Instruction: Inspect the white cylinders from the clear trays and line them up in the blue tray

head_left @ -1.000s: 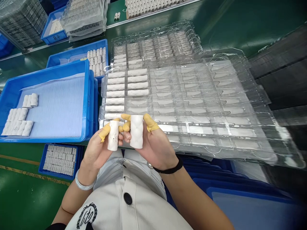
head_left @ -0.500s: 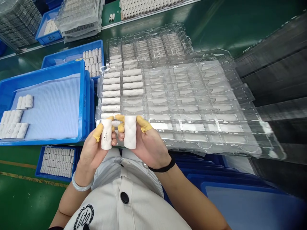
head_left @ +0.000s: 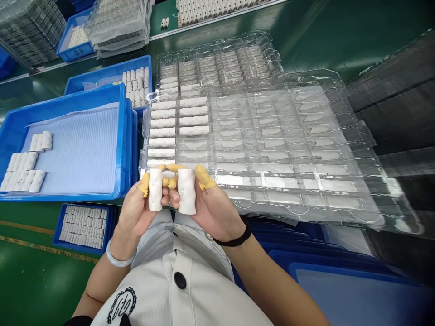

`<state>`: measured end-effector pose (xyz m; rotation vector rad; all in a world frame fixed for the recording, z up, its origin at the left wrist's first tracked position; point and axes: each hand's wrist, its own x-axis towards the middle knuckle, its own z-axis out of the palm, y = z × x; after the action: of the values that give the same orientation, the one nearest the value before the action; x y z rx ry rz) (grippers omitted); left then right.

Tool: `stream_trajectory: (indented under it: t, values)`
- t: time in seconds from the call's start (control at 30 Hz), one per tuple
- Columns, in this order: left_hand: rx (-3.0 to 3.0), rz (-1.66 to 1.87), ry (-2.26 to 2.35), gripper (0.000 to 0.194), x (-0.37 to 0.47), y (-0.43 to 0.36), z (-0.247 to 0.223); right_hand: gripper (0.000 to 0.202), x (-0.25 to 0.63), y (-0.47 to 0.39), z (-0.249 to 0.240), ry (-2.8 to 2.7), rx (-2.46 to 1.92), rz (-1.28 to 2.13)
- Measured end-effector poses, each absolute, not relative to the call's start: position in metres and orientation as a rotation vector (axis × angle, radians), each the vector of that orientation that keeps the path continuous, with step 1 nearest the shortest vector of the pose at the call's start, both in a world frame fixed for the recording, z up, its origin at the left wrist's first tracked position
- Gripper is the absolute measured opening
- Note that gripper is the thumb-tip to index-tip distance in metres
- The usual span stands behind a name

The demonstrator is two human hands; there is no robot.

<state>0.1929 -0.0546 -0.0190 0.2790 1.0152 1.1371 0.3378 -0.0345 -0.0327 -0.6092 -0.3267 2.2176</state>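
Observation:
My left hand (head_left: 133,209) grips a white wavy-sided cylinder (head_left: 155,191), upright between the thumb and fingers. A second white cylinder (head_left: 186,192) of like shape is in my right hand (head_left: 217,210), resting against the fingers while the thumb stands a little off it. Small dark marks show on the right cylinder's face, fainter ones on the left. Yellow finger cots cover the thumbs and some fingertips. Both hands are close together at the near edge of a clear plastic tray (head_left: 272,156), whose left columns hold several white cylinders (head_left: 193,120).
A blue bin (head_left: 123,149) to the left has white cylinders (head_left: 23,173) on a lined sheet. Another filled blue bin (head_left: 106,235) is lower left. Behind lie a second clear tray (head_left: 275,56), a further blue bin (head_left: 148,63) and stacked trays (head_left: 118,27). Blue bins (head_left: 340,294) stand lower right.
Both cylinders have turned in the fingers: the dark marking on the left one has rotated away, and marks now show on the right one. The right thumb has lifted off. The view shifted slightly.

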Motion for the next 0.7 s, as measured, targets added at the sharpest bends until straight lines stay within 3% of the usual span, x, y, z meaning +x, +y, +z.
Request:
stream_trajectory:
  t: [0.27, 0.7]
  values:
    - [0.163, 1.126, 1.019, 0.046, 0.1949, -0.0509, -0.0123, 0.047, 0.3378, -0.0313, -0.0285, -0.224, -0.657, 2.244]
    - [0.217, 1.159, 0.987, 0.04, 0.1944, -0.0517, -0.0164, 0.047, 0.3355, -0.031, -0.0324, -0.329, -0.603, 2.244]
